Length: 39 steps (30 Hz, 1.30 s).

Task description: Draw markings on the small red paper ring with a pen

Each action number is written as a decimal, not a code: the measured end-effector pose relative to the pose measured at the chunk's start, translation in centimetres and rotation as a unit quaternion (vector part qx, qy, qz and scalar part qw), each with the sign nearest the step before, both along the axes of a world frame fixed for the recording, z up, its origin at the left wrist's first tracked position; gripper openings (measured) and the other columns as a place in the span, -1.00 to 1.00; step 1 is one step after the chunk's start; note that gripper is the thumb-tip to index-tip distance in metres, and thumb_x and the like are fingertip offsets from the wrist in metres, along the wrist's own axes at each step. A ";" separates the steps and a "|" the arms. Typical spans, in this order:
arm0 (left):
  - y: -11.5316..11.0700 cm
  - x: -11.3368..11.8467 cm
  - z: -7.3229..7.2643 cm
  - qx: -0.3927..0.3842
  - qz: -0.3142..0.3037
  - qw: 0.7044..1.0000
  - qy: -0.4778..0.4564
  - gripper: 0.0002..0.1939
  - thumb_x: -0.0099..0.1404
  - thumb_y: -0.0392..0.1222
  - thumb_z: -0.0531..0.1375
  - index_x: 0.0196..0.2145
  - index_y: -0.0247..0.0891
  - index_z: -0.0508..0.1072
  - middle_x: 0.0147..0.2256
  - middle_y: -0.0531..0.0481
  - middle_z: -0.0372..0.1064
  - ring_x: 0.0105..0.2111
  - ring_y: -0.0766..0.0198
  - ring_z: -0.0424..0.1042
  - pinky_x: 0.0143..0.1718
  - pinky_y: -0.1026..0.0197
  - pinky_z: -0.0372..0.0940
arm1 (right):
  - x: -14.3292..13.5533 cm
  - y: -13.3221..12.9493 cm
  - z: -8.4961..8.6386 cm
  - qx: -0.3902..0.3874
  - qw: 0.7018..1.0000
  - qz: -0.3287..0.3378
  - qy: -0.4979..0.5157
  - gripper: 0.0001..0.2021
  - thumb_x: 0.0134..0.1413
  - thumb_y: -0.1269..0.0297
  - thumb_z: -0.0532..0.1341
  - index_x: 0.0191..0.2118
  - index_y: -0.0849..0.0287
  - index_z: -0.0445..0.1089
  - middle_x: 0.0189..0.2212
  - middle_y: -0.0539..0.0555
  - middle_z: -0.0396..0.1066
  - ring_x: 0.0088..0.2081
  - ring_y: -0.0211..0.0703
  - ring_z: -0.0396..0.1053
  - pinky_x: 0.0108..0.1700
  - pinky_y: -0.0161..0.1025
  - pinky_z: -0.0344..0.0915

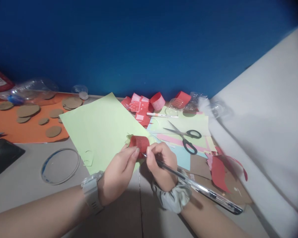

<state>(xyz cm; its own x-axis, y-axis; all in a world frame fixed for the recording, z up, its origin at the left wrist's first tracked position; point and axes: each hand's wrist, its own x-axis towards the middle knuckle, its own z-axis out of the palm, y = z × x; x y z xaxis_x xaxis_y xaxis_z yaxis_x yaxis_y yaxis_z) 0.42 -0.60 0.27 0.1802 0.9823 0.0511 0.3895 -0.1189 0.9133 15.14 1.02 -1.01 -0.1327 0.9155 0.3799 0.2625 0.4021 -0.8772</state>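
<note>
From where I stand, the head view has both hands close together over a small red paper roll (141,142), which sits right between them. The left hand (119,173) pinches its near edge between thumb and fingers; the right hand (164,163) grips a pen (201,189), the tip at the roll's lower edge, though whether it is actually marking I can't tell. It looks like careful drawing on a curved surface. To do that well, I'd have the left fingers support the wall from within and turn the roll in small steps, with a light pen so the paper doesn't dent. Some green paper (128,138) pokes out at the roll's far left end, just past the left fingertips, and a tight squeeze could crumple it. The pale green sheet (99,125) spreads beyond the left hand. The open scissors (185,134) lie beyond the right hand, to its right, well placed so long as that elbow has room. Fresh ink may smear under the right thumb, so lifting it between strokes seems wise.
</note>
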 end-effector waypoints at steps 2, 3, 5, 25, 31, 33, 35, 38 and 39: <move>0.0 0.0 0.1 0.002 -0.003 1.000 0.006 -0.68 0.48 -0.18 -0.11 -0.44 -0.19 0.23 -0.46 0.06 0.30 -0.38 0.24 0.25 -0.15 0.19 0.19 | 0.0 0.0 0.0 -0.003 1.000 -0.002 -0.002 -0.80 0.21 0.38 0.18 -0.43 0.10 0.19 -0.48 -0.09 0.34 -0.49 -0.32 0.25 -0.42 -0.33 0.20; 0.0 0.0 0.1 0.001 -0.002 1.000 0.008 -0.68 0.48 -0.18 -0.11 -0.45 -0.19 0.23 -0.47 0.06 0.29 -0.39 0.24 0.25 -0.14 0.18 0.19 | 0.0 0.0 0.0 -0.004 1.000 -0.003 -0.004 -0.80 0.21 0.38 0.18 -0.43 0.10 0.19 -0.48 -0.09 0.34 -0.49 -0.32 0.24 -0.42 -0.33 0.20; 0.0 0.1 0.2 -0.004 0.002 1.000 0.010 -0.68 0.47 -0.18 -0.10 -0.46 -0.19 0.21 -0.48 0.07 0.28 -0.41 0.25 0.24 -0.14 0.18 0.19 | 0.0 -0.1 0.0 -0.008 1.000 -0.008 -0.007 -0.80 0.22 0.37 0.18 -0.43 0.10 0.20 -0.48 -0.09 0.34 -0.49 -0.31 0.25 -0.42 -0.33 0.21; 0.1 0.1 0.4 0.001 0.014 0.999 0.030 -0.67 0.46 -0.19 -0.10 -0.48 -0.18 0.20 -0.50 0.06 0.28 -0.43 0.24 0.25 -0.21 0.19 0.23 | 0.0 0.1 -0.1 -0.008 1.000 0.000 -0.014 -0.80 0.22 0.36 0.16 -0.43 0.10 0.18 -0.50 -0.07 0.30 -0.49 -0.29 0.22 -0.42 -0.31 0.19; -0.1 0.0 0.2 -0.005 0.014 0.999 0.030 -0.68 0.46 -0.19 -0.10 -0.46 -0.19 0.22 -0.47 0.05 0.30 -0.41 0.23 0.27 -0.18 0.17 0.23 | 0.0 0.1 0.2 -0.008 1.000 0.009 -0.016 -0.77 0.22 0.35 0.15 -0.47 0.10 0.15 -0.51 -0.07 0.29 -0.51 -0.30 0.20 -0.44 -0.31 0.19; -0.1 0.0 0.3 -0.006 0.012 1.000 0.028 -0.69 0.46 -0.18 -0.10 -0.46 -0.19 0.21 -0.47 0.06 0.30 -0.41 0.24 0.27 -0.17 0.17 0.23 | -0.1 0.1 0.2 -0.012 1.000 -0.001 -0.010 -0.78 0.22 0.33 0.15 -0.45 0.10 0.16 -0.50 -0.06 0.29 -0.51 -0.30 0.21 -0.44 -0.31 0.19; -0.2 0.0 0.3 -0.008 0.013 0.999 0.029 -0.69 0.46 -0.18 -0.09 -0.47 -0.18 0.20 -0.49 0.07 0.29 -0.42 0.24 0.27 -0.17 0.16 0.23 | -0.2 0.0 0.2 -0.013 1.000 -0.009 -0.011 -0.78 0.23 0.33 0.15 -0.45 0.10 0.17 -0.50 -0.06 0.29 -0.51 -0.30 0.21 -0.44 -0.31 0.19; -0.1 0.1 0.3 -0.013 0.015 0.999 0.032 -0.68 0.46 -0.18 -0.10 -0.47 -0.18 0.19 -0.49 0.07 0.28 -0.42 0.23 0.27 -0.16 0.15 0.23 | -0.2 0.1 0.3 -0.013 1.000 -0.011 -0.015 -0.78 0.23 0.32 0.14 -0.45 0.10 0.16 -0.50 -0.06 0.30 -0.51 -0.29 0.21 -0.44 -0.31 0.18; -0.1 0.1 0.2 -0.015 0.016 0.999 0.031 -0.68 0.46 -0.18 -0.10 -0.47 -0.18 0.20 -0.49 0.07 0.28 -0.42 0.23 0.27 -0.17 0.15 0.23 | -0.2 0.1 0.3 -0.012 1.000 -0.007 -0.015 -0.78 0.22 0.33 0.14 -0.46 0.10 0.16 -0.51 -0.06 0.30 -0.51 -0.29 0.20 -0.45 -0.31 0.18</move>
